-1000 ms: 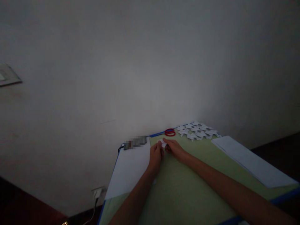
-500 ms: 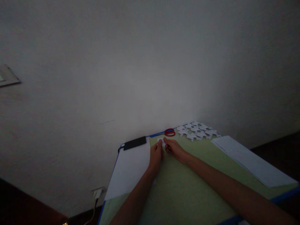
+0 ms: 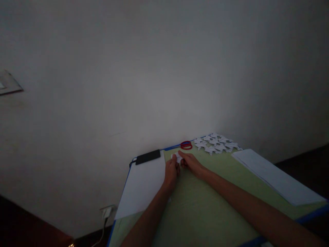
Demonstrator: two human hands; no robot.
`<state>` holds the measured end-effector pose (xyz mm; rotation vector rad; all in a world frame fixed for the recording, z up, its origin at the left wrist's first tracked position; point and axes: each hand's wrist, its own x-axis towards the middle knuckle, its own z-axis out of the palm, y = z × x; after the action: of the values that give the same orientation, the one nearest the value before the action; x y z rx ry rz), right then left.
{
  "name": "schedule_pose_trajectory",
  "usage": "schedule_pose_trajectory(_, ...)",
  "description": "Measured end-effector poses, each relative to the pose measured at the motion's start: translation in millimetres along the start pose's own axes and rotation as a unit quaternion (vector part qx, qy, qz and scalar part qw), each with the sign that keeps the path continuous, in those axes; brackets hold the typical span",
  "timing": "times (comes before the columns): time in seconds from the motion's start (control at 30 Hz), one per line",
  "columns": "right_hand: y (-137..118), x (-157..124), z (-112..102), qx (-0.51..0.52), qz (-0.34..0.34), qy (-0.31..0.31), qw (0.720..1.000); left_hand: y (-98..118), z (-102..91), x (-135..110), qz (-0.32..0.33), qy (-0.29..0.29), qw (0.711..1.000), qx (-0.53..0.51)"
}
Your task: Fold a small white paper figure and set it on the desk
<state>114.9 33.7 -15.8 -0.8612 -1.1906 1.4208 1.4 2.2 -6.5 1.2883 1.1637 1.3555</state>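
Between my two hands is a small piece of folded white paper [image 3: 178, 157], held just above the green tabletop [image 3: 200, 206]. My left hand [image 3: 171, 169] pinches it from the left with the thumb on top. From the right, my right hand [image 3: 189, 161] grips it with thumb and bent fingers. Most of the paper is covered by the fingers, so its exact shape cannot be made out. Just beyond the hands lie red-handled scissors [image 3: 186, 145]. Several folded white paper pieces [image 3: 216, 143] are spread at the far right corner.
A white sheet [image 3: 141, 185] lies along the table's left side, with a flat black object [image 3: 148, 157] at its top. On the right rests a stack of white paper [image 3: 277, 176]. The wall [image 3: 164, 75] rises behind the table. A plug [image 3: 107, 212] with a cable sits low on the left.
My fingers have shifted slightly on the paper; the right thumb has moved a little to the left and more white shows between the hands. Everything else stays in place.
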Motion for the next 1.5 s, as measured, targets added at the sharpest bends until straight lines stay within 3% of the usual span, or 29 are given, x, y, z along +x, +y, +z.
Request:
schedule_pose_trajectory(0.27,2.4,0.9,-3.1,-0.003,-0.027,-0.012,1.0,2.8,0.6,-2.0,-0.014,0.006,1.0,0.005)
schedule_pose_trajectory(0.6,4.2,2.2,-5.4,0.024,-0.01,-0.009,1.0,10.1,3.5,-4.5,-0.011,0.022,0.999,0.029)
schedule_pose_trajectory(1.03,-1.5,-1.2,-1.3,-0.009,-0.013,-0.019,1.0,3.1,1.4,-1.0,-0.017,0.023,1.0,-0.006)
schedule_pose_trajectory(1.5,-3.0,-3.6,0.5,-0.029,-0.018,-0.014,0.999,-6.4,-4.2,2.8,0.025,0.007,0.998,0.057)
